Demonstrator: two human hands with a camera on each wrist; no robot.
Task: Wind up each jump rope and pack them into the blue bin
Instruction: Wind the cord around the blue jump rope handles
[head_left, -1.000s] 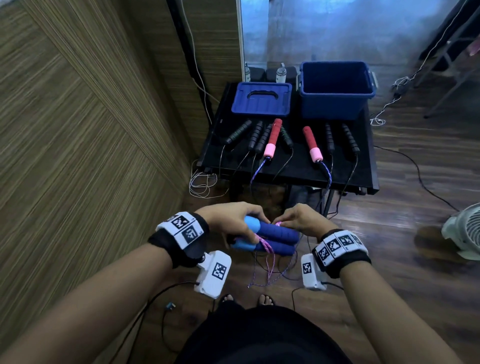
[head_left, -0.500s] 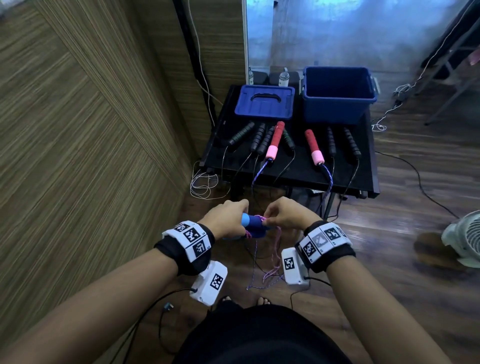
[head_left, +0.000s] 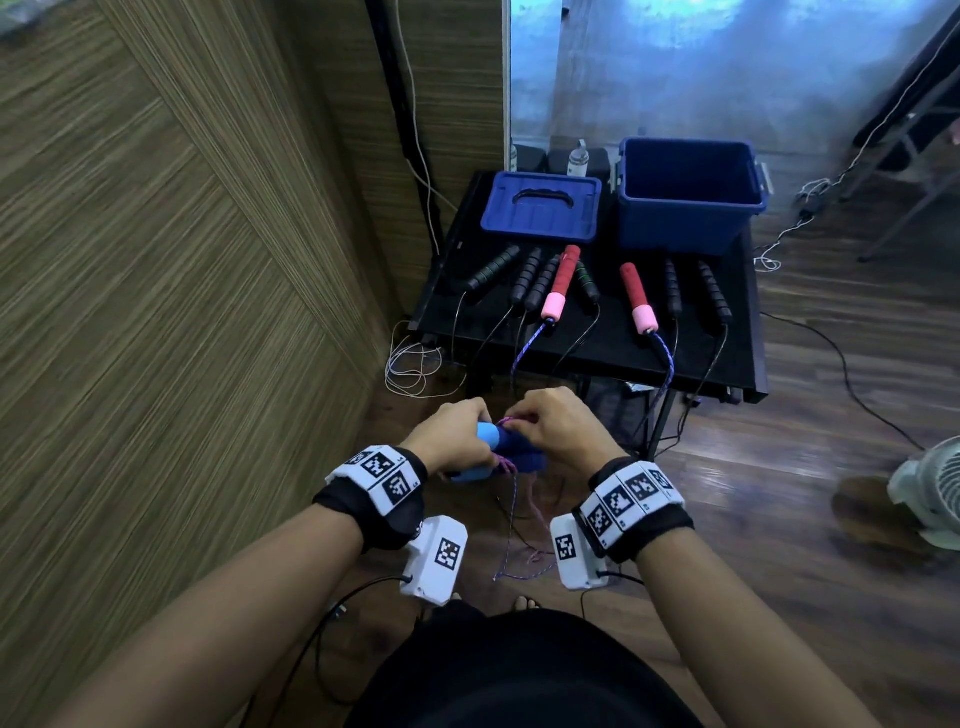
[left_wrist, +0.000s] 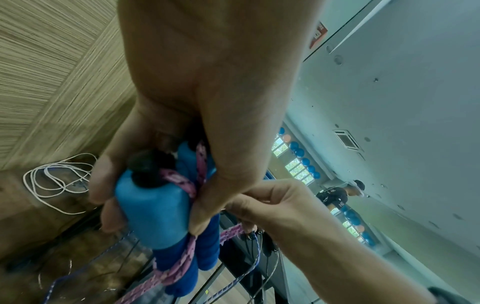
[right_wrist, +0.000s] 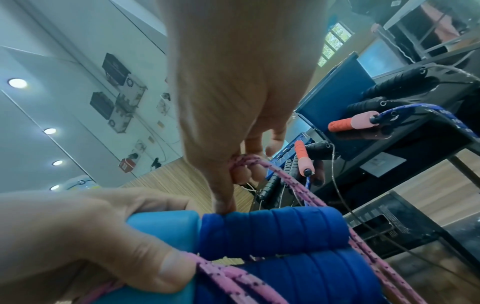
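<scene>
The left hand's fingers (left_wrist: 109, 197) are curled round the two blue jump-rope handles (left_wrist: 155, 207), held side by side, with the thumb pressing a turn of the pink cord (right_wrist: 221, 273) against the foam. The right hand's fingers (right_wrist: 241, 172) pinch a doubled loop of that cord just above the handles, thumb tip touching the dark blue grip.

The likeliest failure, as I judge it, is slack. If the left hand (head_left: 452, 444) eases its thumb while the right hand (head_left: 558, 428) pulls the loop round, the turns already laid could slide off the smooth light-blue ends and the bundle would unwind. The cord's free length hangs down to the floor (head_left: 779, 519) near the person's feet, so it may snag or be stepped on. It also hangs close to the thin black cords trailing off the desk (head_left: 613, 348) and could catch one.

The head view alone shows the blue bin (head_left: 688, 195) standing open at the desk's back right, its lid (head_left: 540, 208) beside it, and the other ropes lying unwound in front. It hides the wraps behind the knuckles. The left wrist view shows cord crossing both handles lower down, and the right wrist view shows the pinched loop.
</scene>
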